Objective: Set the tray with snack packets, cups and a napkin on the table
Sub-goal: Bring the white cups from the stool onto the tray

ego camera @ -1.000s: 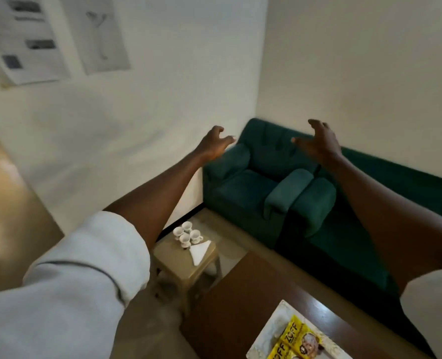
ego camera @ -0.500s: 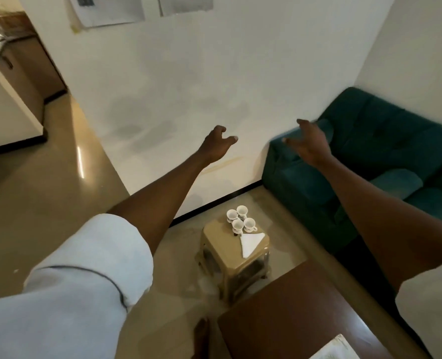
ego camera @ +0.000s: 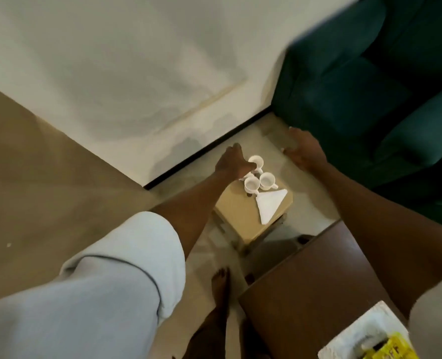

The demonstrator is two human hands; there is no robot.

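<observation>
Several small white cups (ego camera: pixel 259 178) stand clustered at the far corner of a tan stool (ego camera: pixel 238 216). A folded white napkin (ego camera: pixel 270 206) lies beside them on the stool top. My left hand (ego camera: pixel 232 161) hovers over the cups' left side, fingers curled, and covers part of the cluster; whether it touches a cup I cannot tell. My right hand (ego camera: pixel 304 151) is spread open in the air right of the cups, holding nothing. At the bottom right, a white tray (ego camera: pixel 357 338) with a yellow snack packet (ego camera: pixel 390 348) rests on the brown table (ego camera: pixel 318 281).
A dark green sofa (ego camera: pixel 370 86) fills the upper right, close to the stool. A white wall with a black skirting runs behind the stool. My bare foot (ego camera: pixel 221 286) stands on the floor between stool and table.
The view has tilted down. Both hands have dropped from mid-air to the stool, the left onto the cups, the right beside them. The tray with its packet shows again.
</observation>
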